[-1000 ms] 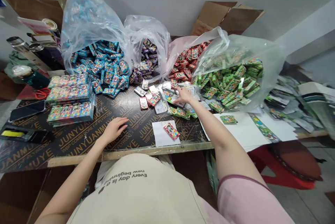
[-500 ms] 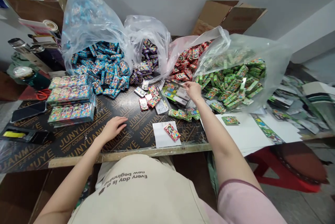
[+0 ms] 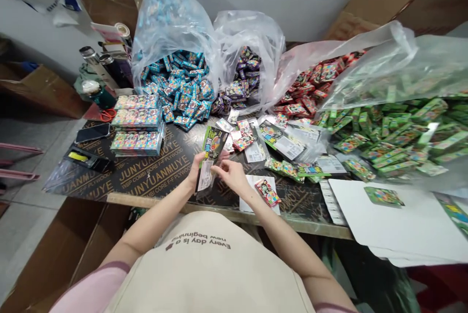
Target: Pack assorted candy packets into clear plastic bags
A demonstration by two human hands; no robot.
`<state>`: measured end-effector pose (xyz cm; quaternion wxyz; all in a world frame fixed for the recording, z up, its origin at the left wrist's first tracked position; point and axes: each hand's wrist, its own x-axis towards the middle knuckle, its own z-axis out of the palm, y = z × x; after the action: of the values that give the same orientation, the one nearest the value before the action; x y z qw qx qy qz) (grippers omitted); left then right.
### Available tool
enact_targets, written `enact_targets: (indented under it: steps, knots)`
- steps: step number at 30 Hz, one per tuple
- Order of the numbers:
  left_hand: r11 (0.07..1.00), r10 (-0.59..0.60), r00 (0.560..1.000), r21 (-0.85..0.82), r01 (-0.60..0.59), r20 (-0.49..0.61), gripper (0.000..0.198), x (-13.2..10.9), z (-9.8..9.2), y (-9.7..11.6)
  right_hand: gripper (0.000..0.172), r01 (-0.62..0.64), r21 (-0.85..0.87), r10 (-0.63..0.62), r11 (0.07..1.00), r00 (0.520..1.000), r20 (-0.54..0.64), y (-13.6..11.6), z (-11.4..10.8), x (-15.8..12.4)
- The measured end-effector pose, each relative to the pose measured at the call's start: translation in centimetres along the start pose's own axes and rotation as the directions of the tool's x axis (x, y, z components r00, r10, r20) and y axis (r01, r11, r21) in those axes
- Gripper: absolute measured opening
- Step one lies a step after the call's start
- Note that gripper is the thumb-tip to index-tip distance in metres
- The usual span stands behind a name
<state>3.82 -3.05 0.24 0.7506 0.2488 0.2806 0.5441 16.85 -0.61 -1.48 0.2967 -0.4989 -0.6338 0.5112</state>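
Seen from the head camera, a person in a cream apron works at a plywood tabletop (image 3: 153, 179) printed with gold lettering. Both hands meet just above its near edge on a flat green packet (image 3: 213, 145), which stands tilted, its printed top leaning away and to the right, its pale lower end between the palms. The left hand (image 3: 196, 170) grips the packet's left edge with fingers curled narrow round it. The right hand (image 3: 229, 174) pinches the lower part between thumb and fingertips, the other fingers loosely bent.

Just right of the hands, a small red box (image 3: 268, 192) lies on a white card (image 3: 252, 201) at the table's front. Beyond it, more flat packets (image 3: 287, 143) are strewn in a loose heap. Four clear plastic bags line the back of the table, spilling blue boxes (image 3: 183, 84), purple boxes (image 3: 241, 84), red boxes (image 3: 310, 84) and green boxes (image 3: 395, 127). To the left, filled packs (image 3: 137, 128) sit in neat stacks, with a phone (image 3: 93, 132) and red-handled scissors (image 3: 107, 114) beside them. A white board (image 3: 409, 227) juts over the table's right end, a single green box (image 3: 383, 196) resting on it.
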Motion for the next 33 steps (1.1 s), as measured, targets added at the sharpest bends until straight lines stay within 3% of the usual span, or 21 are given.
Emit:
enact_targets:
  steps: [2,5,7,12,17,20,23,27,30,33]
  knots:
    - [1.0,0.02,0.999,0.003,-0.02,-0.04,0.059,-0.7,-0.6,0.0,0.039,0.128,-0.209,-0.166,0.969,0.97,-0.177,-0.3,-0.8,0.5]
    - [0.993,-0.001,1.0,0.116,0.004,-0.025,0.055,-1.3,-1.9,-0.2,0.037,0.323,-0.202,-0.372,0.925,0.882,-0.29,-1.8,-2.7,1.4]
    - [0.979,-0.056,0.998,0.197,0.05,0.02,0.06,-1.4,-2.6,-0.5,0.045,0.413,-0.113,-0.428,0.904,0.877,-0.217,-2.8,-3.5,2.0]
    - [0.952,-0.128,0.989,0.288,0.103,0.068,0.068,-1.7,-3.6,-0.4,0.038,0.441,-0.089,-0.44,0.893,0.897,0.028,-4.0,-4.7,2.8]
    - [0.935,-0.142,0.988,0.336,0.114,0.057,0.071,-2.6,-3.3,1.2,0.036,0.543,-0.026,-0.521,0.84,0.818,0.243,-4.3,-6.1,3.0]
    - [0.925,-0.105,0.994,0.37,0.083,0.04,0.069,-2.6,-2.9,2.1,0.03,0.567,-0.009,-0.547,0.824,0.799,0.25,-4.5,-6.3,3.0]
    - [0.912,-0.09,0.995,0.406,0.062,0.049,0.064,-2.4,-2.4,2.6,0.027,0.539,0.013,-0.514,0.842,0.796,0.319,-4.7,-5.9,3.1]
    - [0.892,-0.097,0.995,0.447,0.07,0.037,0.056,-2.5,-2.2,2.7,0.026,0.453,0.098,-0.433,0.886,0.732,0.526,-4.9,-5.6,3.0]
    - [0.873,-0.117,0.993,0.475,0.106,-0.007,0.05,-2.8,-2.3,2.6,0.034,0.443,0.104,-0.426,0.891,0.734,0.529,-4.9,-5.6,2.9]
    - [0.862,-0.131,0.99,0.489,0.138,-0.049,0.044,-3.0,-2.4,2.5,0.047,0.474,0.058,-0.449,0.879,0.778,0.44,-4.5,-5.3,3.0]
